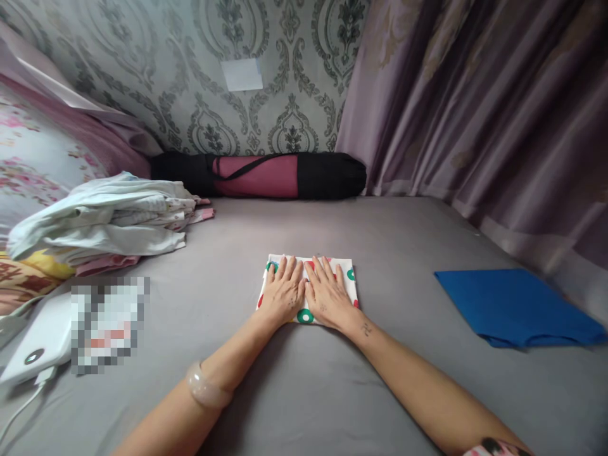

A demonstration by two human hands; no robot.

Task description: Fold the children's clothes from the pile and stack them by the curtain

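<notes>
A small folded white cloth (305,316) with green rings and red patches lies flat on the grey bed sheet, in the middle of the head view. My left hand (284,288) rests flat on its left half, fingers stretched out and pointing away from me. On the right half my right hand (327,290) lies palm down in the same way, with its fingers slightly spread. The two thumbs meet near the cloth's centre. Both hands cover much of the pattern, and nothing is gripped in either one.
A folded blue cloth (517,307) lies to the right. Several rumpled garments (118,215) are piled at left, above a white power bank (45,335) with a cable and a pixelated object (111,326). A black and maroon roll bag (259,176) lies along the wall beside purple curtains (427,95).
</notes>
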